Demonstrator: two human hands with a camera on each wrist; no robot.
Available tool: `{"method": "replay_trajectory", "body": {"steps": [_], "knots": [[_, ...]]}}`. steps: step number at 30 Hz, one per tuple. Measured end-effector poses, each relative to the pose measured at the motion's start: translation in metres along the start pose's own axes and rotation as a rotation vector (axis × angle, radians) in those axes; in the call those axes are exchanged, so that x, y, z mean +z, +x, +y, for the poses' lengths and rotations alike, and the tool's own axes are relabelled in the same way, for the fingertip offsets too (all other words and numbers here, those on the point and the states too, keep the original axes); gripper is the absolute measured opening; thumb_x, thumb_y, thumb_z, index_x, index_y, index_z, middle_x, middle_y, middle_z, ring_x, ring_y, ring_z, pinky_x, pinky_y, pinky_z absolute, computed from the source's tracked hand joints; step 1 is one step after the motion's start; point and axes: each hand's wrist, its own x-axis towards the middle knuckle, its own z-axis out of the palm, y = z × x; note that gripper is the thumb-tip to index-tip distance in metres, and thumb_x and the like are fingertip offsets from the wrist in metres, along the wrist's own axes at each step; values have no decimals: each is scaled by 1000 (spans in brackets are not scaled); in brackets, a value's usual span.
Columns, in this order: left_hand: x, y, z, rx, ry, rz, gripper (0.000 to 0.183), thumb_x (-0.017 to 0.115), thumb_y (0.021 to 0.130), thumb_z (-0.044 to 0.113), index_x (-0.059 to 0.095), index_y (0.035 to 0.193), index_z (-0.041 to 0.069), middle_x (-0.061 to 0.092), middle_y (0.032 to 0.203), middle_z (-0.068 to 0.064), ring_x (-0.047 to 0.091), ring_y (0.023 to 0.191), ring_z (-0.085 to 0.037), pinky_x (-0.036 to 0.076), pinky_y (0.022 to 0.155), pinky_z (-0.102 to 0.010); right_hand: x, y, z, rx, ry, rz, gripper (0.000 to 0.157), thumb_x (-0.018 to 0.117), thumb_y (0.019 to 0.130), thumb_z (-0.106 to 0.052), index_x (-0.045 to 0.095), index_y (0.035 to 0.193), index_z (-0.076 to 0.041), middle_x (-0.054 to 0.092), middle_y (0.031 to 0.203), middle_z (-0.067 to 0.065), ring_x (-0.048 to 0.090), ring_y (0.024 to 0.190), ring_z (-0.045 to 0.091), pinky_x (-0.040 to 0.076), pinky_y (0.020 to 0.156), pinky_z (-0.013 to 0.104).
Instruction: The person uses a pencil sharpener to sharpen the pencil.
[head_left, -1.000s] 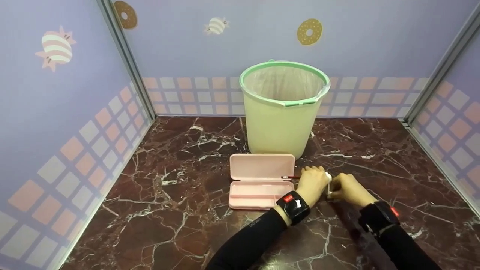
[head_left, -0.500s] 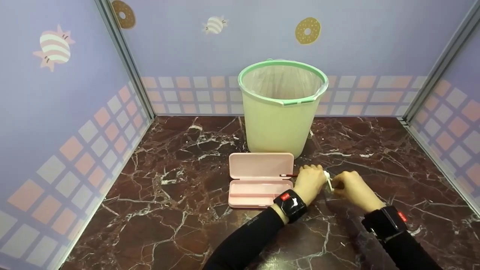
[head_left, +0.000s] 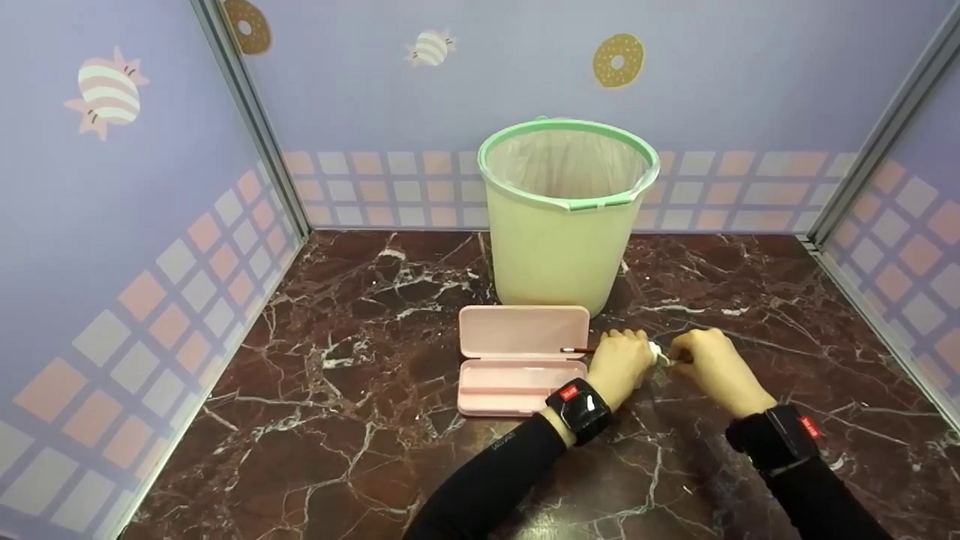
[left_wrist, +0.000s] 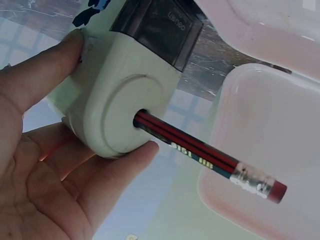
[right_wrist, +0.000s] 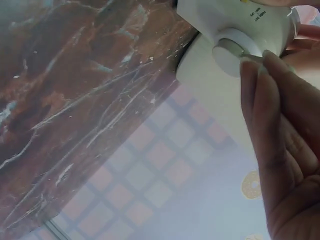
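Sharpener [left_wrist: 120,90], gripped by your left hand [head_left: 621,369]; striped pencil [left_wrist: 192,150], inserted; crank [right_wrist: 226,56], pinched by your right hand [head_left: 714,373]; pink case [head_left: 517,373] at sharpener's nine o'clock

In my right wrist feed, the right hand [right_wrist: 280,140] pinches a small crank [right_wrist: 246,55] at the round hub [right_wrist: 228,57] of a white device [right_wrist: 262,25], which the left hand [right_wrist: 307,49] holds; beyond lie the veined brown counter [right_wrist: 75,75] and a wall [right_wrist: 200,210] with pink-and-white checks and a doughnut print [right_wrist: 246,187]
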Motion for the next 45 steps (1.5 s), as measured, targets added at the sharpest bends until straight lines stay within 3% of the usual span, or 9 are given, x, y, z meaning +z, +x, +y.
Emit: {"method": "replay_trajectory", "body": {"steps": [6, 13, 21, 26, 34, 45], "knots": [[0, 1, -2, -4, -7, -38, 10, 59, 88, 24, 67, 94, 21, 67, 81, 10, 60, 69, -5, 51, 65, -19, 0, 6, -3, -6, -43, 37, 18, 79, 69, 8, 66, 66, -4, 64, 62, 3, 53, 57, 13, 41, 53, 28], [1, 0, -2, 35, -8, -62, 19, 56, 92, 22, 69, 105, 19, 70, 87, 8, 63, 74, -7, 53, 68, -20, 4, 26, 5, -9, -89, 138, 17, 75, 70, 7, 63, 65, -4, 66, 65, 11, 61, 60, 28, 48, 58, 46], [2, -1, -2, 37, 0, -26, 21, 57, 90, 24, 72, 104, 20, 70, 84, 8, 63, 72, -7, 53, 66, -21, 15, 46, 19, 1, -86, 115, 11, 74, 73, 8, 66, 69, 1, 68, 69, 17, 63, 64, 35, 49, 62, 51], [2, 0, -3, 43, 4, -20, 22, 57, 90, 24, 72, 105, 20, 69, 84, 8, 63, 72, -7, 53, 67, -21, 29, 52, 30, -8, -83, 112, 13, 71, 70, 10, 64, 65, 0, 66, 66, 15, 62, 62, 33, 49, 61, 50], [3, -3, 1, 16, 4, 38, 7, 61, 85, 26, 64, 90, 23, 66, 79, 11, 60, 67, -5, 49, 61, -19, 55, 45, 45, -1, -23, 33, 26, 61, 73, 9, 60, 55, -10, 60, 59, 0, 48, 55, 15, 38, 52, 32], [4, -2, -1, 7, 21, 64, 12, 66, 81, 31, 63, 89, 23, 65, 76, 11, 59, 65, -4, 49, 60, -19, 61, 36, 49, -51, -26, -4, 19, 62, 63, 11, 64, 60, -8, 68, 64, 8, 57, 57, 21, 46, 55, 43]]}}
